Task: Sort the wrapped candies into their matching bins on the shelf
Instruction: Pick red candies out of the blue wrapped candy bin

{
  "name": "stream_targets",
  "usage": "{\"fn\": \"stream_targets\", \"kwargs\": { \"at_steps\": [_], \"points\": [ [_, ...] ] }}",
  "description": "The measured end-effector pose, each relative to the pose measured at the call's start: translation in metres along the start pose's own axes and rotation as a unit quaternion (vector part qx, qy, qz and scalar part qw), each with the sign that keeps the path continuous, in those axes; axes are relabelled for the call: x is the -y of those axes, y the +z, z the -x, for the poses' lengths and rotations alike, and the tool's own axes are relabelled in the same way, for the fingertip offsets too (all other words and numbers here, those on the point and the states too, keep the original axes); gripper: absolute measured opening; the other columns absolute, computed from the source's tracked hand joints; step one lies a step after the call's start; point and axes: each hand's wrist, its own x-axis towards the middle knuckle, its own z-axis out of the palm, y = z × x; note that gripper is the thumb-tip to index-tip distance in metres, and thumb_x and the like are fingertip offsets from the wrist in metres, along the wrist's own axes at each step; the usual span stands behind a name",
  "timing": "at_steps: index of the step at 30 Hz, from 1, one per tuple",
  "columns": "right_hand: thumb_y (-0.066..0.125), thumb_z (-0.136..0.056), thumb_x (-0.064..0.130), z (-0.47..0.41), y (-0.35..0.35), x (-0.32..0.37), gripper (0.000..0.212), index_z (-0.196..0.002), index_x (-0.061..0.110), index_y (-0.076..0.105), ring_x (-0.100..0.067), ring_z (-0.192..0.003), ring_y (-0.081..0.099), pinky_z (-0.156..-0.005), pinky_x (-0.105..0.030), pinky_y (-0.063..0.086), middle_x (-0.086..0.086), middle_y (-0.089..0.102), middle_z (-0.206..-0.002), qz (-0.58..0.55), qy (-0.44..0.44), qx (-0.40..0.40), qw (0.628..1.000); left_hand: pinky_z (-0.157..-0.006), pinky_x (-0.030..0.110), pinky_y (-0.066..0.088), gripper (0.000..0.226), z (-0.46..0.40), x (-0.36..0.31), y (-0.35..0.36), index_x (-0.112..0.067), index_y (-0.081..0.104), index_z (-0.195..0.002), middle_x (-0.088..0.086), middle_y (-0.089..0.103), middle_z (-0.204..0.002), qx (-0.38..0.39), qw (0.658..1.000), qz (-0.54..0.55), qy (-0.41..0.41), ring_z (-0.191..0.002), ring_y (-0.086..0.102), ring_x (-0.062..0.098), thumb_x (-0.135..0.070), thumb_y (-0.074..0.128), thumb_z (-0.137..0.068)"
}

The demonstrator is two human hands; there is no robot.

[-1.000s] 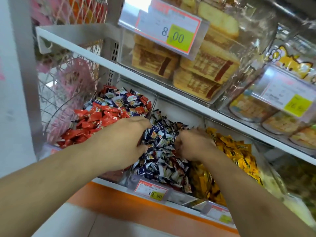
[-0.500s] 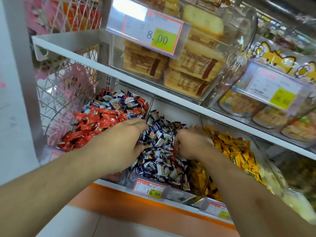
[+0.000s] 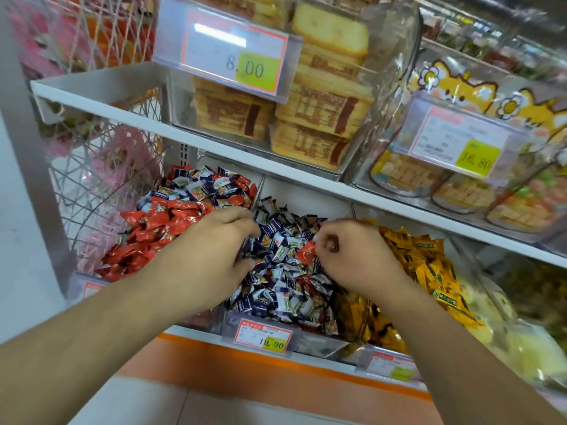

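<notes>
Shelf bins: right hand (image 3: 352,259) pinches red candy (image 3: 306,252) over blue-candy bin (image 3: 310,342); red bin (image 3: 84,285) lies left, past curled left hand (image 3: 214,253), grip unclear.

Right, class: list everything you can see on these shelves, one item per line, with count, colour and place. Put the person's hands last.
red candies: many, red, left bin, some blue-white mixed in behind
blue-white candies: many, navy and white, middle bin
stray red candy: one, red, middle bin, at right hand's fingers
yellow candies: many, yellow, right bin
cake packs: several, tan, upper shelf bin
price tag 8.00: one, upper bin front
price tag 19.90: one, middle bin front
wire basket: one, white, far left
left hand: in middle bin
right hand: pinches stray red candy
</notes>
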Motion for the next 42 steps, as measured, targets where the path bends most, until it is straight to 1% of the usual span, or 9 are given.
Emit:
{"fn": "stream_targets", "kwargs": {
  "at_steps": [3, 10, 12, 14, 18, 23, 29, 33, 42],
  "points": [
    [0.071, -0.090, 0.022, 0.015, -0.011, 0.027, 0.016, -0.075, 0.028, 0.072, -0.003, -0.076, 0.065, -0.071, -0.023, 0.056, 0.013, 0.070, -0.074, -0.149, -0.002, -0.013, 0.989, -0.116, 0.024, 0.034, 0.055, 0.003, -0.011, -0.009, -0.039, 0.054, -0.139, -0.022, 0.047, -0.143, -0.010, 0.999, 0.035, 0.006, -0.135, 0.041, 0.001, -0.052, 0.071, -0.088],
    [0.074, -0.093, 0.020, 0.016, -0.018, 0.068, 0.013, -0.083, 0.028, 0.079, -0.006, -0.083, 0.069, -0.079, -0.025, 0.059, 0.012, 0.075, -0.085, -0.340, -0.019, 0.023, 0.940, -0.064, -0.002, 0.035, 0.015, 0.012, -0.014, -0.038, -0.045, 0.071, -0.104, -0.033, 0.054, -0.077, -0.099, 0.991, 0.073, -0.042, -0.076, 0.050, -0.024, -0.040, 0.074, -0.090],
    [0.071, -0.097, 0.022, 0.011, -0.008, 0.059, 0.012, -0.090, 0.030, 0.078, -0.004, -0.086, 0.066, -0.080, -0.022, 0.056, 0.014, 0.073, -0.089, -0.311, -0.006, 0.024, 0.950, -0.064, 0.000, 0.037, 0.019, 0.014, 0.000, -0.045, -0.044, 0.070, -0.109, -0.024, 0.063, -0.085, -0.106, 0.991, 0.048, -0.072, -0.078, 0.056, -0.011, -0.036, 0.073, -0.092],
    [0.067, -0.100, 0.020, 0.007, 0.007, 0.048, 0.014, -0.099, 0.030, 0.076, -0.002, -0.085, 0.065, -0.079, -0.022, 0.055, 0.015, 0.071, -0.092, -0.233, 0.003, 0.029, 0.972, -0.088, 0.013, 0.047, 0.038, 0.015, 0.015, -0.043, -0.042, 0.064, -0.129, -0.014, 0.068, -0.122, -0.067, 0.994, 0.002, -0.087, -0.107, 0.063, 0.006, -0.037, 0.072, -0.092],
    [0.068, -0.100, 0.027, 0.000, 0.036, 0.041, 0.023, -0.122, 0.026, 0.074, -0.012, -0.099, 0.068, -0.096, -0.033, 0.057, 0.005, 0.073, -0.117, -0.099, -0.009, 0.100, 0.990, -0.120, 0.027, 0.024, 0.063, 0.015, 0.020, -0.031, -0.041, 0.043, -0.151, -0.018, 0.035, -0.160, 0.017, 0.999, -0.006, -0.035, -0.147, 0.035, 0.008, -0.046, 0.069, -0.093],
    [0.076, -0.091, 0.038, -0.006, 0.051, 0.040, 0.023, -0.114, 0.036, 0.076, -0.019, -0.104, 0.069, -0.089, -0.040, 0.060, 0.007, 0.074, -0.118, 0.035, -0.013, 0.103, 0.994, -0.121, 0.025, 0.017, 0.074, 0.011, 0.011, -0.012, -0.043, 0.025, -0.159, -0.026, 0.011, -0.166, 0.095, 0.995, 0.007, -0.017, -0.153, 0.019, 0.005, -0.050, 0.063, -0.096],
    [0.075, -0.088, 0.026, -0.004, 0.043, 0.028, 0.005, -0.091, 0.029, 0.077, -0.021, -0.087, 0.071, -0.078, -0.030, 0.053, 0.005, 0.073, -0.091, 0.138, 0.017, 0.047, 0.989, -0.119, 0.025, 0.024, 0.069, 0.007, 0.016, -0.008, -0.043, 0.033, -0.155, -0.030, 0.015, -0.162, 0.093, 0.996, 0.008, -0.017, -0.149, 0.026, 0.003, -0.046, 0.067, -0.095],
    [0.072, -0.087, 0.011, -0.010, 0.050, 0.031, 0.017, -0.088, 0.028, 0.077, -0.017, -0.080, 0.067, -0.071, -0.030, 0.054, 0.006, 0.070, -0.086, 0.063, 0.000, 0.042, 0.997, -0.120, 0.028, 0.025, 0.069, 0.008, 0.016, -0.007, -0.043, 0.032, -0.155, -0.030, 0.013, -0.163, 0.093, 0.995, 0.005, -0.019, -0.150, 0.025, 0.004, -0.047, 0.067, -0.095],
    [0.086, -0.082, 0.035, -0.016, 0.066, 0.034, 0.025, -0.106, 0.036, 0.080, -0.014, -0.098, 0.066, -0.085, -0.032, 0.055, 0.013, 0.074, -0.105, -0.005, -0.019, 0.103, 0.994, -0.122, 0.028, 0.022, 0.068, 0.009, 0.015, -0.006, -0.042, 0.035, -0.155, -0.029, 0.014, -0.164, 0.082, 0.996, 0.011, -0.015, -0.151, 0.024, 0.005, -0.044, 0.068, -0.095]
  ]
}}
